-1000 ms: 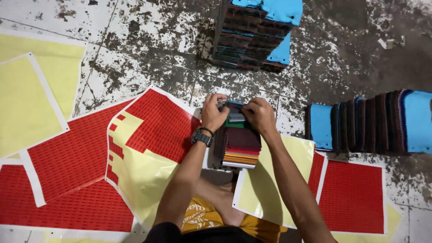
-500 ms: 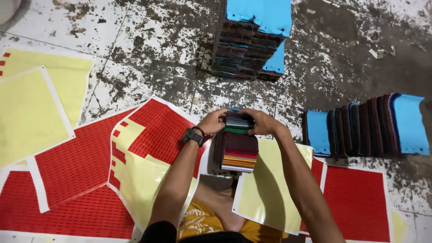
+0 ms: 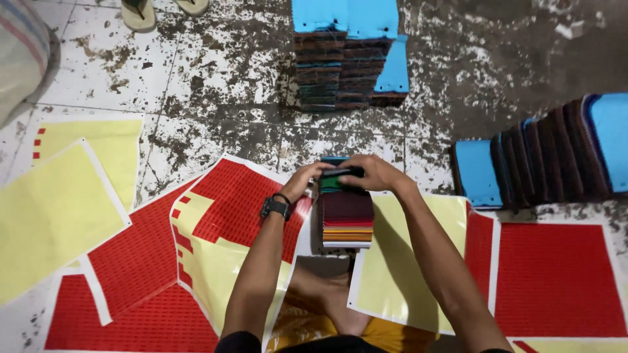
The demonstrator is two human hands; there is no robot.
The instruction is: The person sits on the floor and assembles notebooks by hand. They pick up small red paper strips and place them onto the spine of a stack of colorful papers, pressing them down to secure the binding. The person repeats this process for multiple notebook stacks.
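Both hands (image 3: 340, 175) forward, grips closed

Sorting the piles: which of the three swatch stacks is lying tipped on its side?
The stack at the right edge: its pieces stand on edge in a row, while the other two are piled flat.

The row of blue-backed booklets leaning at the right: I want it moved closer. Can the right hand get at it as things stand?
Probably yes. The floor between the right hand and the row of blue-backed booklets lies open, but both hands currently grip the fanned swatch stack.

left hand (image 3: 306, 183) + right hand (image 3: 369, 173): both grip small dark piece (image 3: 341, 173) | over fanned swatch stack (image 3: 347, 219) | red sticker sheets (image 3: 242, 202) on floor (image 3: 216, 85)
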